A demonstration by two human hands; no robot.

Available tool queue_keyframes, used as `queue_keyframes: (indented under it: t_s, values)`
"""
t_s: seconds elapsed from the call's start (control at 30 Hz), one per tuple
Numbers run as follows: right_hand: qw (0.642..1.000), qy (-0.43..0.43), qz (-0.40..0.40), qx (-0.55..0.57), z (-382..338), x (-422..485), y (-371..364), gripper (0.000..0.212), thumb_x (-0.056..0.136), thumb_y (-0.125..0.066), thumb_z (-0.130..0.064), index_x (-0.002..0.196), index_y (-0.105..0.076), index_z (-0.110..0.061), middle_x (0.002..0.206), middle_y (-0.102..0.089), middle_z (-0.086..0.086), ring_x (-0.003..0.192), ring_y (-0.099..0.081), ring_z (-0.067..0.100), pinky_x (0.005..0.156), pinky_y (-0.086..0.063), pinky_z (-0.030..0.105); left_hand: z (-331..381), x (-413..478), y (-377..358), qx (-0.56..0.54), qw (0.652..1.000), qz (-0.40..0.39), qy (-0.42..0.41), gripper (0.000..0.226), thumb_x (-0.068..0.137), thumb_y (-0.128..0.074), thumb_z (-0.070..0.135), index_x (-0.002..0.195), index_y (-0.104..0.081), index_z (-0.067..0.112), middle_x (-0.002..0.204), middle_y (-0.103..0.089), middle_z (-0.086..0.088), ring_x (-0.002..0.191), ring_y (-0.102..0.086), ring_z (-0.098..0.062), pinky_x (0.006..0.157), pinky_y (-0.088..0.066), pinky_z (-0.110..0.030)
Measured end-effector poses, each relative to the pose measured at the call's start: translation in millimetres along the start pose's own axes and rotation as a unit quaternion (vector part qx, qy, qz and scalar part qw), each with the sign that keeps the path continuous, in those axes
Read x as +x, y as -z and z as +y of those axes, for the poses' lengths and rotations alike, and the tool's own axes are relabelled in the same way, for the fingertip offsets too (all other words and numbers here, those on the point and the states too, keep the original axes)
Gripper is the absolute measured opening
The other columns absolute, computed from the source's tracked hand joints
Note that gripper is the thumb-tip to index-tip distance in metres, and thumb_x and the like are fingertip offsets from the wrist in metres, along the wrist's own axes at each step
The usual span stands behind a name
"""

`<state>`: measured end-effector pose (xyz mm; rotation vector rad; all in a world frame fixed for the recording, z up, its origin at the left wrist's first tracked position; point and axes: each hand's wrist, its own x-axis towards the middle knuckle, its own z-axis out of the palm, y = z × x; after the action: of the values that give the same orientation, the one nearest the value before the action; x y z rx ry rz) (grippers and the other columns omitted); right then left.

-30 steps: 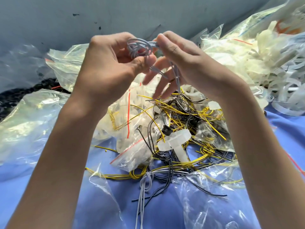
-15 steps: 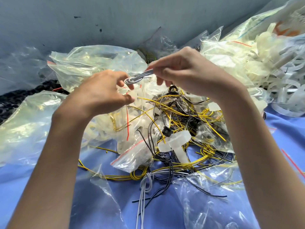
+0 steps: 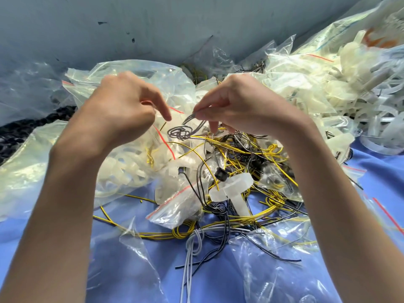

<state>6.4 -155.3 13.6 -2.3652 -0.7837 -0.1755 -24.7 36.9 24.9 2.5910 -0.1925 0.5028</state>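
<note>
- Beneath both hands, spread wide: blue cloth [image 3: 380,178], with a grey wall [image 3: 196,22] beyond the fingertips.
- Heaped behind and outward of the right hand [image 3: 240,106], and also under the left hand [image 3: 122,110]: clear bags [image 3: 317,90] stuffed with pale plastic strips.
- Directly below the right hand, nearer the body: tangle of yellow and black wires [image 3: 251,154], lying on the cloth and against the bags.
- Left hand: back up, fingers loosely curled, forefinger stretched down toward the right hand, nothing seen in its grasp.
- Right hand: thumb and forefinger pressed together on the end of the grey wire coil [image 3: 179,133], other fingers bent beneath.
- Below the right wrist, within the tangle: white plastic part [image 3: 231,189], flange uppermost, stem pointing toward the body.
- Grey wire coil: between the two hands, just under the left forefinger tip, no clear contact there. Long axis along the free strand, slanting from the right-hand pinch down toward the left hand and ending in flat loops over a bag. Touching that bag or not, cannot tell.
</note>
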Motion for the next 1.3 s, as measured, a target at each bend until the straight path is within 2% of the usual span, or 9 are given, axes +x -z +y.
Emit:
queue_keyframes:
  t_s: [0.13,0.37,0.5,0.57,0.67,0.8,0.93,1.1,1.3]
  values:
    - [0.999,0.033,-0.011,0.011,-12.1,1.0,-9.3,0.019,0.093,-0.057,-0.016,0.097,-0.075,-0.017,0.067,-0.069,-0.006,0.047,-0.057,-0.002,0.049,-0.04,0.008,11.7,-4.5,4.0,-0.042,0.997,0.059,-0.032,0.039,0.081,-0.052,0.005,0.063,-0.069,0.035,0.077,-0.07,-0.015,0.074,-0.06,-0.032,0.051,-0.039,-0.023]
    - [0.99,0.111,-0.051,-0.067,-29.4,1.0,-30.2,0.016,0.089,-0.052,-0.006,0.092,-0.067,0.002,0.084,-0.07,0.015,0.075,-0.061,0.023,0.064,-0.043,0.024,38.8,-16.0,6.6,-0.132,0.983,0.08,-0.095,0.032,0.072,-0.048,0.015,0.074,-0.069,0.039,0.075,-0.069,0.007,0.067,-0.063,-0.008,0.058,-0.045,-0.014]
    - [0.982,0.113,-0.149,-0.032,-30.4,-3.7,-27.3,0.012,0.089,-0.063,-0.016,0.101,-0.063,-0.015,0.08,-0.063,-0.011,0.071,-0.052,0.005,0.062,-0.038,0.008,38.9,-17.3,9.5,-0.153,0.982,0.073,-0.08,0.031,0.071,-0.047,0.017,0.076,-0.068,0.039,0.066,-0.065,0.027,0.069,-0.063,0.001,0.066,-0.048,-0.011]
    - [0.975,0.095,-0.2,0.031,-29.5,-5.5,-21.6,0.027,0.088,-0.066,-0.014,0.109,-0.058,-0.029,0.087,-0.059,-0.023,0.071,-0.055,-0.009,0.067,-0.04,0.003,35.5,-16.5,11.3,-0.143,0.985,0.058,-0.073,0.03,0.075,-0.05,0.015,0.079,-0.068,0.038,0.065,-0.061,0.036,0.068,-0.061,0.007,0.065,-0.044,-0.004]
    - [0.984,0.053,-0.166,0.044,-22.4,-4.1,-13.7,0.042,0.085,-0.07,-0.013,0.124,-0.06,-0.023,0.103,-0.063,-0.02,0.094,-0.062,-0.007,0.082,-0.05,0.012,30.8,-15.3,14.8,-0.094,0.993,0.032,-0.065,0.036,0.08,-0.051,0.006,0.085,-0.071,0.035,0.063,-0.059,0.031,0.065,-0.055,0.014,0.058,-0.034,0.003]
    - [0.988,0.032,-0.099,-0.112,-14.7,-1.8,-10.6,0.044,0.083,-0.072,-0.028,0.126,-0.061,-0.028,0.117,-0.067,-0.001,0.09,-0.06,0.0,0.086,-0.047,0.018,32.5,-14.3,11.1,0.007,0.999,-0.023,-0.04,0.05,0.075,-0.042,-0.002,0.072,-0.066,0.042,0.078,-0.058,0.008,0.078,-0.05,-0.011,0.064,-0.035,-0.016]
    - [0.95,-0.043,-0.228,-0.208,-12.3,-1.2,-23.2,0.055,0.085,-0.064,-0.046,0.135,-0.051,-0.027,0.128,-0.06,0.002,0.112,-0.058,0.019,0.095,-0.047,0.036,27.5,-12.3,1.7,0.089,0.992,-0.094,0.004,0.051,0.072,-0.039,0.003,0.088,-0.07,0.039,0.099,-0.065,0.0,0.089,-0.055,-0.027,0.076,-0.044,-0.029]
    - [0.931,-0.053,-0.272,-0.238,-14.9,-1.0,-31.3,0.05,0.083,-0.061,-0.056,0.112,-0.059,-0.016,0.102,-0.063,0.002,0.093,-0.059,0.025,0.083,-0.051,0.038,26.9,-14.2,-7.1,0.138,0.977,-0.159,0.025,0.044,0.077,-0.046,0.008,0.098,-0.072,0.035,0.113,-0.069,-0.001,0.109,-0.059,-0.026,0.093,-0.048,-0.039]
    - [0.94,-0.011,-0.243,-0.24,-17.2,-3.1,-32.8,0.013,0.086,-0.06,-0.019,0.098,-0.064,-0.022,0.074,-0.051,-0.003,0.067,-0.053,0.021,0.055,-0.041,0.027,31.7,-12.4,-13.3,0.156,0.97,-0.182,0.043,0.056,0.06,-0.036,0.036,0.1,-0.071,0.02,0.105,-0.068,-0.009,0.097,-0.059,-0.031,0.087,-0.051,-0.041]
